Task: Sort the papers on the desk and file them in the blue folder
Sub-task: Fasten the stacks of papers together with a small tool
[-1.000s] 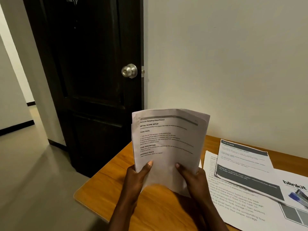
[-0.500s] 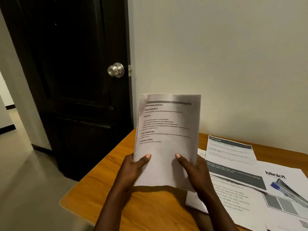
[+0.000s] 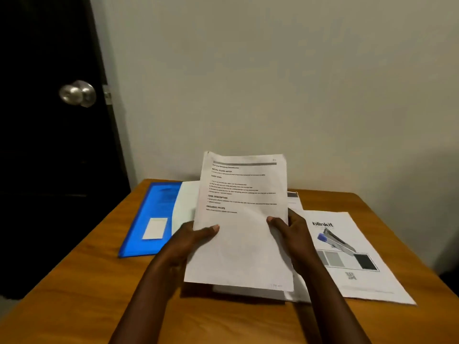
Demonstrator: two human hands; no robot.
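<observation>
1 head-worn camera (wide-angle) looks forward and down from close above the desk [image 3: 223,319], facing the wall [image 3: 273,83] at 12 o'clock; the door [image 3: 49,157] sits at 10 o'clock.

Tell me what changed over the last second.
The stack of white printed papers came down and rightward, now flatter and over the loose sheets on the brown wooden desk. A blue plastic folder, unseen earlier, now shows left of it. Unchanged: left hand and right hand grip the stack's sides; the white blinkit sheet lies where it was.
</observation>
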